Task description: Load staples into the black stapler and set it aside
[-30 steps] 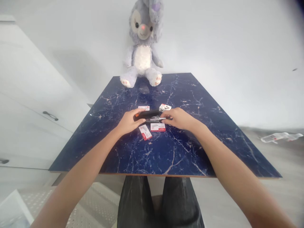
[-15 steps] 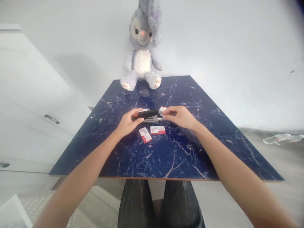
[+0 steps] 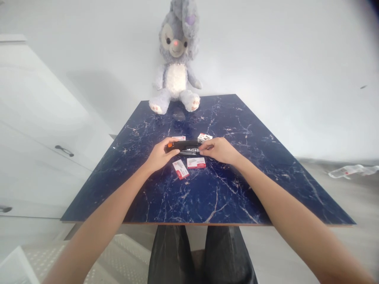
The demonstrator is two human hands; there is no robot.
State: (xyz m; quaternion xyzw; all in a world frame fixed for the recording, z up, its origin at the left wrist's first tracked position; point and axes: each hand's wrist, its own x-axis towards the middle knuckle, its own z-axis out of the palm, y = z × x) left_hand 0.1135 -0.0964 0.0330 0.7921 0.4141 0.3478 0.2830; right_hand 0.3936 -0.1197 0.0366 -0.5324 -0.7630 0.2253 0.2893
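A black stapler [image 3: 186,146] with an orange patch at its left end lies sideways between my hands, its metal parts showing along the near side. My left hand [image 3: 163,153] is closed around the orange end, thumb in front and fingers behind. At the other end my right hand [image 3: 218,150] pinches the stapler's tip with thumb and fingers; whether a small piece is also between them is hidden. Two red-and-white staple boxes, one slanted [image 3: 180,169] and one straight [image 3: 196,163], lie just in front. Behind the stapler are a white box [image 3: 205,137] and another flat box [image 3: 179,138].
The blue marbled table [image 3: 237,197] holds all of these. A grey plush rabbit [image 3: 176,75] sits at its back edge against the wall. White cabinets [image 3: 35,130] stand on the left, and a clear plastic item [image 3: 346,172] lies on the floor at right.
My right hand has moved slightly left and down, closing onto the stapler's right end. The white box behind shows more now. The stapler has turned and lowered a little in my left hand.
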